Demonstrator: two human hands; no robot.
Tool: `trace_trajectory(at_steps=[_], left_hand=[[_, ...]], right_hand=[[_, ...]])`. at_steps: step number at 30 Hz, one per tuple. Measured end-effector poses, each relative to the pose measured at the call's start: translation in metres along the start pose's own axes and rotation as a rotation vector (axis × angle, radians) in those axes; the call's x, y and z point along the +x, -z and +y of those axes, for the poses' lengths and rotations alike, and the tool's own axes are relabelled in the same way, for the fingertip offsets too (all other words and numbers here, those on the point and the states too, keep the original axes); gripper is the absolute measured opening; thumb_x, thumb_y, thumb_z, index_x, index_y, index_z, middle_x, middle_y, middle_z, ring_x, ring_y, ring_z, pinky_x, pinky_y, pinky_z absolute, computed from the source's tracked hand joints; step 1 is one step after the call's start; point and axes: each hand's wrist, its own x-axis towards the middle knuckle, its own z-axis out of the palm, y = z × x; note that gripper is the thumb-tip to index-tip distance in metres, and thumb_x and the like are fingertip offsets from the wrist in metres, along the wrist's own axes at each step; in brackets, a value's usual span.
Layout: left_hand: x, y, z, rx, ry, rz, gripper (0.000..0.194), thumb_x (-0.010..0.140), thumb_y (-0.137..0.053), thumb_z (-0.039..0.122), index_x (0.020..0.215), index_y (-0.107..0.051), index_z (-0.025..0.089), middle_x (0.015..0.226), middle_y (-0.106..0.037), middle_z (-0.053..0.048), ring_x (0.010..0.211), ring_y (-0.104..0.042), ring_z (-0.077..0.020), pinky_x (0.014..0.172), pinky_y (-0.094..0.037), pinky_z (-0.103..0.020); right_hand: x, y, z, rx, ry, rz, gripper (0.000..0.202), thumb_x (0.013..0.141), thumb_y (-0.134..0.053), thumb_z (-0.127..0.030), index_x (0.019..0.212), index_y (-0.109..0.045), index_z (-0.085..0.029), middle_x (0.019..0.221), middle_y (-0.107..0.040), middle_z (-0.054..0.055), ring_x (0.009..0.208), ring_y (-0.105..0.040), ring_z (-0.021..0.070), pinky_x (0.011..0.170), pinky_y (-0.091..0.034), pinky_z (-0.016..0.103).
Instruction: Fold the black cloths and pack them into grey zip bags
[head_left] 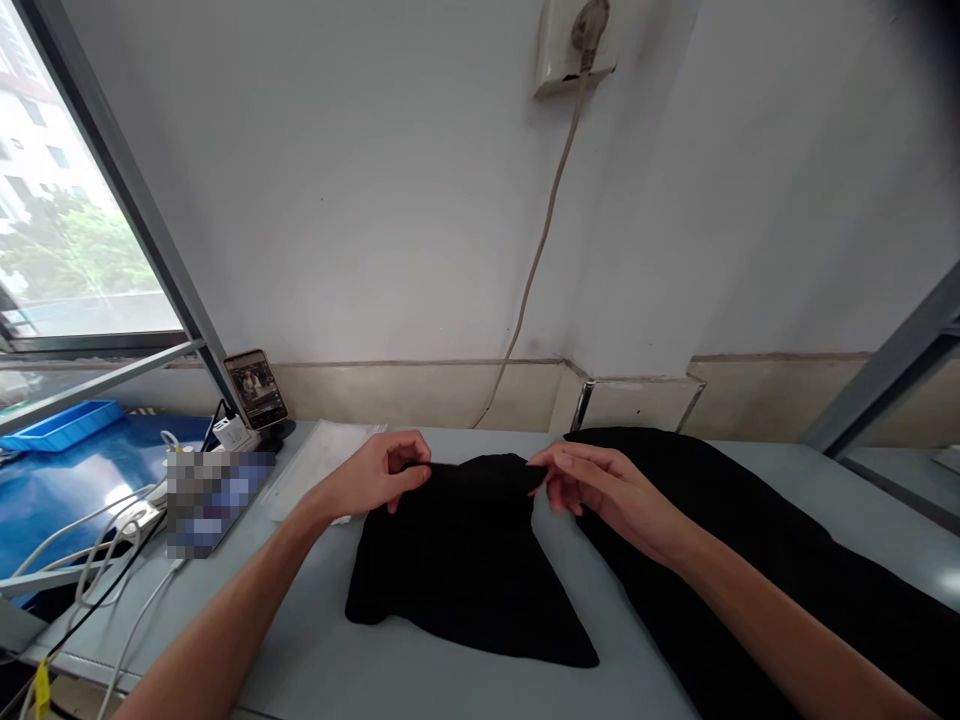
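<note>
A black cloth [465, 570] lies in the middle of the grey table [315, 650], its far edge raised between my hands. My left hand [390, 472] pinches the upper left corner between thumb and fingers. At the upper right corner, my right hand [577, 478] grips the same cloth with its fingertips. The lower part of the cloth spreads flat toward me, wider at the bottom right. A larger black cloth [720, 510] lies to the right, partly under my right forearm.
A phone on a stand [256, 390], a white charger [234, 432] and tangled cables [112, 545] are at the left. Behind my left hand lies a clear plastic bag [319, 455]. A blue tray [64, 427] sits far left. A power cord [536, 260] hangs down the wall behind.
</note>
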Motion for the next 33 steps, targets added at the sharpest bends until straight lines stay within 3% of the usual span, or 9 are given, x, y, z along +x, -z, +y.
trace_trajectory(at_steps=[3,5,10,12,14,16,19,27,33], left_hand=[[-0.011,0.014,0.011,0.079,0.143,-0.382,0.029,0.087,-0.075,0.051,0.095,-0.07,0.023,0.088,-0.073,-0.002,0.054,-0.061,-0.0121,0.05,-0.047,-0.023],[-0.013,0.016,0.012,0.095,0.189,-0.459,0.033,0.088,-0.072,0.056,0.1,-0.074,0.025,0.096,-0.077,-0.004,0.056,-0.062,-0.0131,0.051,-0.047,-0.023],[-0.003,-0.001,-0.002,0.225,-0.054,-0.167,0.032,0.1,-0.057,0.051,0.109,-0.076,0.027,0.103,-0.077,-0.004,0.087,-0.067,-0.0195,0.073,-0.051,-0.027],[0.0,-0.012,-0.011,0.312,-0.174,-0.148,0.026,0.1,-0.06,0.045,0.114,-0.076,0.03,0.112,-0.075,-0.005,0.105,-0.066,-0.0233,0.091,-0.051,-0.033],[0.002,-0.022,-0.018,0.355,-0.242,-0.138,0.025,0.1,-0.063,0.042,0.119,-0.073,0.031,0.122,-0.07,-0.006,0.117,-0.062,-0.0256,0.103,-0.047,-0.038],[0.001,-0.03,-0.023,0.403,-0.25,-0.119,0.034,0.098,-0.066,0.042,0.13,-0.067,0.033,0.134,-0.062,-0.007,0.124,-0.058,-0.0271,0.109,-0.044,-0.041],[-0.001,-0.035,-0.027,0.48,-0.217,-0.134,0.06,0.089,-0.077,0.048,0.143,-0.056,0.036,0.146,-0.051,-0.008,0.131,-0.053,-0.0314,0.111,-0.043,-0.045],[-0.005,-0.03,-0.035,0.544,-0.211,-0.257,0.097,0.072,-0.085,0.06,0.154,-0.04,0.034,0.154,-0.043,-0.011,0.144,-0.039,-0.0387,0.117,-0.037,-0.051],[-0.007,-0.032,-0.036,0.658,-0.183,-0.217,0.095,0.072,-0.082,0.064,0.152,-0.039,0.036,0.157,-0.043,-0.011,0.144,-0.039,-0.0435,0.117,-0.028,-0.059]], right_hand=[[-0.004,0.005,-0.007,-0.073,-0.113,-0.226,0.054,0.098,-0.055,-0.064,0.103,-0.081,-0.017,0.071,-0.079,0.009,0.039,-0.047,0.0101,0.042,-0.032,0.025],[-0.004,0.006,-0.009,-0.158,-0.165,-0.297,0.057,0.1,-0.051,-0.064,0.109,-0.081,-0.017,0.059,-0.074,0.005,0.035,-0.039,0.0085,0.041,-0.028,0.024],[0.0,-0.002,-0.002,-0.284,-0.146,-0.262,0.049,0.098,-0.057,-0.062,0.103,-0.082,-0.02,0.083,-0.079,0.007,0.047,-0.051,0.0095,0.043,-0.03,0.023],[0.001,-0.008,0.002,-0.307,-0.195,-0.338,0.048,0.097,-0.056,-0.062,0.103,-0.081,-0.021,0.088,-0.08,0.007,0.046,-0.051,0.0089,0.042,-0.03,0.023],[0.001,-0.014,0.006,-0.343,-0.23,-0.355,0.049,0.099,-0.053,-0.062,0.103,-0.08,-0.021,0.075,-0.077,0.004,0.042,-0.045,0.0086,0.043,-0.031,0.024],[0.001,-0.017,0.011,-0.418,-0.171,-0.244,0.047,0.101,-0.051,-0.06,0.1,-0.079,-0.022,0.069,-0.071,0.002,0.048,-0.046,0.011,0.049,-0.036,0.026],[0.002,-0.018,0.016,-0.552,-0.012,-0.099,0.036,0.1,-0.055,-0.057,0.11,-0.075,-0.028,0.096,-0.069,0.003,0.073,-0.059,0.0174,0.067,-0.047,0.03],[-0.003,-0.021,0.017,-0.802,-0.026,-0.255,0.034,0.091,-0.069,-0.046,0.121,-0.066,-0.032,0.12,-0.065,0.007,0.113,-0.059,0.0303,0.098,-0.049,0.042],[-0.002,-0.012,0.037,-1.034,0.169,-0.193,0.044,0.093,-0.067,-0.05,0.134,-0.059,-0.035,0.142,-0.06,0.008,0.135,-0.047,0.0376,0.105,-0.044,0.052]])
